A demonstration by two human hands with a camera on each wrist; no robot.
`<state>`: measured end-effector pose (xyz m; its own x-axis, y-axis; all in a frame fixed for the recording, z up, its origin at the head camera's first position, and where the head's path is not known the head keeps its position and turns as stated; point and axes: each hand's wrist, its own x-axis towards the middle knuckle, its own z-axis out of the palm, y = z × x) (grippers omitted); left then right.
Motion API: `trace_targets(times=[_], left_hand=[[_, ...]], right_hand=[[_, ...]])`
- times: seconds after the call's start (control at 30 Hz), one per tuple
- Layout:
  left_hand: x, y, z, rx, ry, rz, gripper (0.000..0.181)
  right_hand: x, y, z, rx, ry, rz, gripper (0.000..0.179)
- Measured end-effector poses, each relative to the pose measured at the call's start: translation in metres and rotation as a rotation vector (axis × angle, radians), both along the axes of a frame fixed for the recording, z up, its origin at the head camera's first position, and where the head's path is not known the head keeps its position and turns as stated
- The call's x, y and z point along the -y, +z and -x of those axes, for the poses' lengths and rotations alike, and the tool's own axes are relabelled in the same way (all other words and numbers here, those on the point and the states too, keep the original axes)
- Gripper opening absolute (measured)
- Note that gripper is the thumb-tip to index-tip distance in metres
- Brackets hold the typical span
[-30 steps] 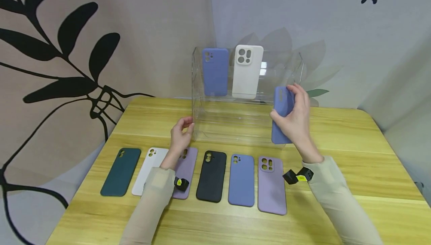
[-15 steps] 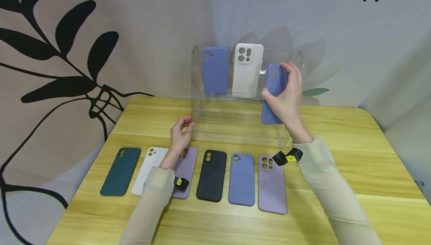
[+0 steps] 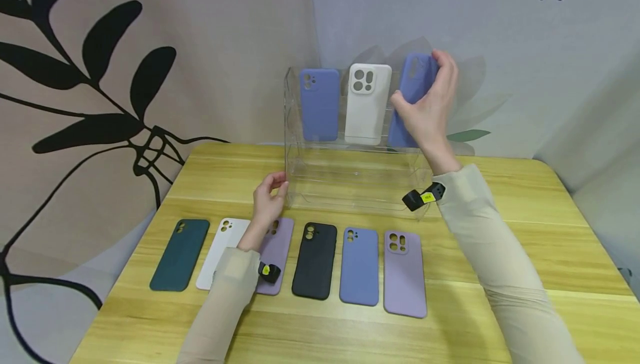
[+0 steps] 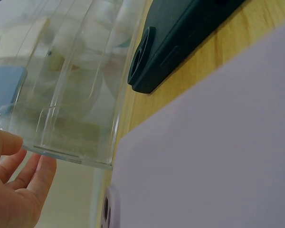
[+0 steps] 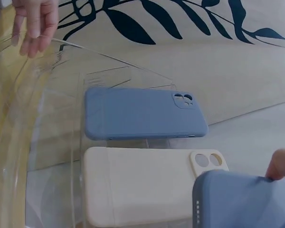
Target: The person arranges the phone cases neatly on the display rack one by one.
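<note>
A blue phone case (image 3: 412,89) is in my right hand (image 3: 432,108), pinched between thumb and fingers at its sides. It leans at the right of the clear stand's upper tier; whether its lower edge touches the stand cannot be told. In the right wrist view the held case covers part of a white phone case (image 5: 137,185). My left hand (image 3: 268,197) touches the left side of the clear display stand (image 3: 325,200) with fingertips, beside its front edge. The left wrist view shows those fingers (image 4: 42,173) against the clear edge.
Another blue case (image 3: 320,105) stands left of the white one on the upper tier. Along the table front lie dark green (image 3: 179,255), white (image 3: 222,247), purple (image 3: 280,247), black (image 3: 314,261), blue (image 3: 359,267) and larger purple (image 3: 405,275) phone cases. A patterned curtain (image 3: 240,47) hangs behind.
My right hand has carried the blue case upward, from in front of the stand's lower tier to the upper tier beside the white case. My left hand stays at the stand's side.
</note>
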<state>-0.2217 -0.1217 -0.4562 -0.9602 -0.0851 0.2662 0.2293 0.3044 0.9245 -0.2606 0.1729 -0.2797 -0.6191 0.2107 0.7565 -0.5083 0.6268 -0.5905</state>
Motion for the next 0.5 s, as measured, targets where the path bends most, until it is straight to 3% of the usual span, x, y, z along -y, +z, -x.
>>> trace_targets(times=[0.3,0.37,0.5], left_hand=[[0.001,-0.001,0.0,-0.027,-0.003,0.007,0.02],[-0.002,0.007,-0.005,-0.025,-0.002,0.014,0.02],[-0.002,0.008,-0.006,-0.028,-0.005,0.011,0.02]], right_hand=[[-0.002,0.005,0.025,0.071,-0.115,-0.003,0.071],[-0.003,0.002,0.03,0.06,-0.122,0.002,0.072],[-0.007,-0.005,0.039,-0.041,-0.109,0.013,0.073]])
